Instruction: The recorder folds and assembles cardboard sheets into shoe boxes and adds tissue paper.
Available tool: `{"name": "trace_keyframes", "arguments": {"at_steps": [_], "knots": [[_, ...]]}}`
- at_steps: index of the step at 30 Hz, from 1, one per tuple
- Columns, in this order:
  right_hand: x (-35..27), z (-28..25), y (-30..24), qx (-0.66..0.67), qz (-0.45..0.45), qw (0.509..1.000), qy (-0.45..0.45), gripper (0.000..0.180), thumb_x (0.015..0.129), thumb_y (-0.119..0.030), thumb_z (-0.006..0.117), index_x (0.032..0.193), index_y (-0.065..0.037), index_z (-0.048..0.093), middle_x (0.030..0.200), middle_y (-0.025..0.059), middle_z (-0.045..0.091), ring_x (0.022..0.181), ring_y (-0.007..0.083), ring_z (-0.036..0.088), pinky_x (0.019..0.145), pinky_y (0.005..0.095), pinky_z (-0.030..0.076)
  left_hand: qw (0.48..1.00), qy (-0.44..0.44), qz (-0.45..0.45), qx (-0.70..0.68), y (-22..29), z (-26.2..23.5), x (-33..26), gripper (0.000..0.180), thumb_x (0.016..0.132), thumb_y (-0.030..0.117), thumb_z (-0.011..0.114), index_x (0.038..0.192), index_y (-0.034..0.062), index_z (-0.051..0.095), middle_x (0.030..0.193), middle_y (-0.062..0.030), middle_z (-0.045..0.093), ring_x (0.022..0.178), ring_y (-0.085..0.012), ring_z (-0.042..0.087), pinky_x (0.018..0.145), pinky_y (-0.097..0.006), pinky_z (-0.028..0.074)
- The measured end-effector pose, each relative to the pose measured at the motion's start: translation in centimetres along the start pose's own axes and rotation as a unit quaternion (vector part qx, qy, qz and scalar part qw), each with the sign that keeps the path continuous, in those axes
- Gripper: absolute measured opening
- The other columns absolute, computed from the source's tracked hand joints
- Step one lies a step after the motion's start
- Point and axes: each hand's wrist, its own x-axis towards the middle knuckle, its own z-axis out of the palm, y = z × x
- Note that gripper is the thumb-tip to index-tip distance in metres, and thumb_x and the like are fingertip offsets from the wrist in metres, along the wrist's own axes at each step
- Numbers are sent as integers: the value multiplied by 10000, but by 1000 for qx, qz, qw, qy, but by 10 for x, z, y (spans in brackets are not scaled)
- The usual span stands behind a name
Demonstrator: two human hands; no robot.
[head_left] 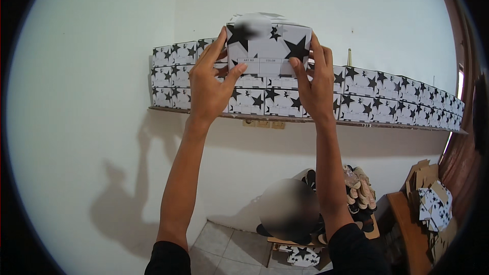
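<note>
Raised in front of me is a white shoe box point(267, 46) with black stars, held level between both hands. My left hand point(209, 79) grips its left side, thumb on the front face and fingers along the edge. Its right side is gripped by my right hand point(317, 79), thumb likewise on the front. Behind it, matching star-printed boxes point(247, 102) stand in rows on a wall shelf point(300, 118). The held box hides part of the upper rows, so I cannot tell whether it touches them. A blurred patch covers its upper left.
Below the shelf, a low wooden rack point(374, 228) carries several shoes point(360, 188). To the right, a brown wooden table point(402, 219) has cardboard and flattened star-printed box pieces point(436, 206) on it. Wall sockets point(264, 124) sit under the shelf. A brown curtain point(461, 163) hangs at far right.
</note>
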Motion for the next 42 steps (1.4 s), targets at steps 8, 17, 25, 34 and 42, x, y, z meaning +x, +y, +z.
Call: {"name": "trace_keyframes", "arguments": {"at_steps": [8, 17, 25, 34, 42], "knots": [[23, 83, 24, -47, 19, 999, 0, 660, 1024, -387, 590, 1538, -35, 372, 1187, 181, 506, 1046, 293, 611, 813, 405, 560, 998, -23, 12, -49, -96, -21, 43, 710, 880, 59, 760, 1511, 44, 433, 1437, -191, 538, 1182, -258, 614, 919, -385, 630], [25, 130, 77, -109, 16, 994, -7, 657, 1019, -393, 595, 1544, -71, 366, 1204, 192, 509, 1003, 307, 631, 822, 433, 554, 998, -19, 23, -62, -181, 5, 57, 717, 865, 82, 788, 1499, 43, 455, 1407, -209, 576, 1117, -247, 657, 816, -343, 646], [40, 154, 118, -146, 5, 989, -33, 598, 1013, -329, 608, 1486, -26, 405, 1190, 217, 544, 891, 367, 665, 802, 457, 553, 999, -23, 35, -31, -236, 29, 75, 725, 860, 115, 800, 1496, 30, 461, 1369, -224, 613, 1036, -213, 679, 768, -316, 617], [40, 173, 146, -156, -15, 986, -54, 591, 1015, -280, 605, 1470, 27, 386, 1231, 257, 530, 938, 399, 690, 781, 474, 570, 999, -13, 21, 23, -270, 45, 77, 736, 850, 163, 811, 1492, 32, 475, 1356, -216, 632, 933, -157, 638, 737, -306, 586], [27, 182, 164, -145, 6, 988, -52, 591, 1015, -271, 624, 1494, -8, 401, 1208, 190, 555, 999, 304, 633, 857, 415, 540, 1000, -13, -3, 16, -287, 61, 67, 692, 853, 135, 806, 1477, 76, 511, 1292, -178, 668, 949, -166, 650, 733, -299, 601]]}}
